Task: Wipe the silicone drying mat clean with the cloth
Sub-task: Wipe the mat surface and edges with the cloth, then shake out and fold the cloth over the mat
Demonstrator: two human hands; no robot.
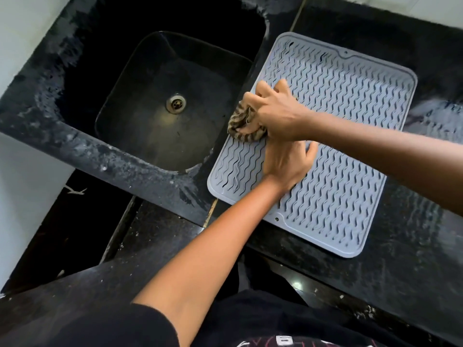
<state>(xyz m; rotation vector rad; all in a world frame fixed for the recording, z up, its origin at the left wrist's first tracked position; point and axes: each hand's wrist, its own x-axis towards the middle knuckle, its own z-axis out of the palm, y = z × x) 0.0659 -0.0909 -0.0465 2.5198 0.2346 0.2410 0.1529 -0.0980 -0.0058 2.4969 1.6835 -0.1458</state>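
Observation:
A grey silicone drying mat (345, 136) with wavy ridges lies on the black counter, its left edge along the sink. My right hand (278, 113) grips a bunched brown striped cloth (244, 126) and holds it down on the mat's left edge. Just below it, my left hand (288, 161) lies flat on the mat with straight fingers, partly tucked under my right wrist.
A black sink (140, 96) with a metal drain (176, 103) sits directly left of the mat. The speckled black counter (413, 246) surrounds the mat on the right and near sides. A white wall runs along the left.

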